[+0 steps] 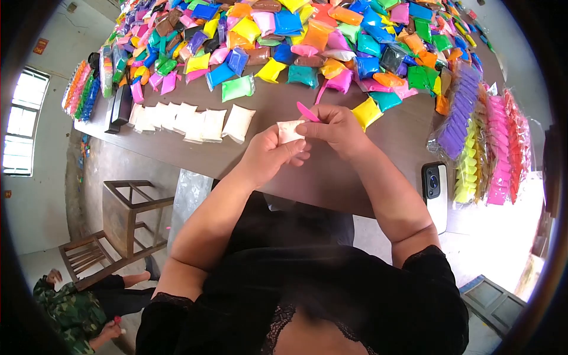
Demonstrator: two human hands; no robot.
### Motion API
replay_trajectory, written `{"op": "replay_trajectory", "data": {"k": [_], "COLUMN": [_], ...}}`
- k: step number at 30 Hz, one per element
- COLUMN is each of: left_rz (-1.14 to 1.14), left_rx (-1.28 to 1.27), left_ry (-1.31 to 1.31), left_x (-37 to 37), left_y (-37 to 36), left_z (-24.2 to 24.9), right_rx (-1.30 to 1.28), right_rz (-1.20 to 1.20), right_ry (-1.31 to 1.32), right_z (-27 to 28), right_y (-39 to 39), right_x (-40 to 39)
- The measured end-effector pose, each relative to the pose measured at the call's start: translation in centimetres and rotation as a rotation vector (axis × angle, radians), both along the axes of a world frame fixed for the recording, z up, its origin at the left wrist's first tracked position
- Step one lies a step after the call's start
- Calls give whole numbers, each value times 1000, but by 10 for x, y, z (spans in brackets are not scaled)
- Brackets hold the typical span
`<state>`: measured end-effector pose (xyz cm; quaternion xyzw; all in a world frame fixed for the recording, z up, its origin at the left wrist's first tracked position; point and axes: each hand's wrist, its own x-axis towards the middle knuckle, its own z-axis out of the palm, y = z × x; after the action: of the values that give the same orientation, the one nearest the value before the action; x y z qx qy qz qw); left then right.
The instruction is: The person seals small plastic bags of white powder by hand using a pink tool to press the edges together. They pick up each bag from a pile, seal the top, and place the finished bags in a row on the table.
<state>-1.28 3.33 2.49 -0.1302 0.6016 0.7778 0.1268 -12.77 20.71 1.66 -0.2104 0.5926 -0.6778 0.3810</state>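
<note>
My left hand is closed, pinching a small cream-coloured packet above the table. My right hand is closed too; its thumb touches the packet's right side, and a pink flat plastic tool sticks out from its fingers. The tool's lower part is hidden by the hand. To the left lies a row of cream packets, some overlapping, with one packet a little apart at the row's right end.
A large heap of coloured packets covers the table's far side. Bundled strips of packets and a phone lie at the right. A black box stands left. Below are a wooden stool and a person in camouflage.
</note>
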Motion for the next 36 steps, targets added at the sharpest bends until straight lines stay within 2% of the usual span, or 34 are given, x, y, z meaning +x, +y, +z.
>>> {"op": "replay_trajectory", "data": {"k": [3,5,8,18,21,23,26,30,33,35,36], "left_rz": [-34,69,151,160,135,159,196,252,273,197,202], "left_rx": [-24,-87,12,-12,-128,19,-89,-84,-103,127,127], "left_ry": [23,203,244,145,165,176,176,189,281,229,228], "left_x": [1,2,2,3,4,3,3,2,1,3,3], "left_y": [2,5,3,-3,1,2,1,2,2,-6,-2], "left_z": [-4,-14,-4,-1,5,3,4,3,-3,-9,-4], "right_rx": [-57,-50,-38,-39,43,21,64,62,57,45,45], "right_rz": [-49,-81,-107,-66,-75,-86,-100,-166,-55,-39,-35], "right_ry": [-26,23,5,57,115,164,117,99,29,99,98], "right_z": [-2,-7,0,-3,-10,-18,-10,0,5,2,1], "right_y": [-2,-3,-4,-3,-2,-3,-5,-8,-4,-4,-5], "right_x": [2,1,3,3,-1,-4,0,5,7,5,7]}}
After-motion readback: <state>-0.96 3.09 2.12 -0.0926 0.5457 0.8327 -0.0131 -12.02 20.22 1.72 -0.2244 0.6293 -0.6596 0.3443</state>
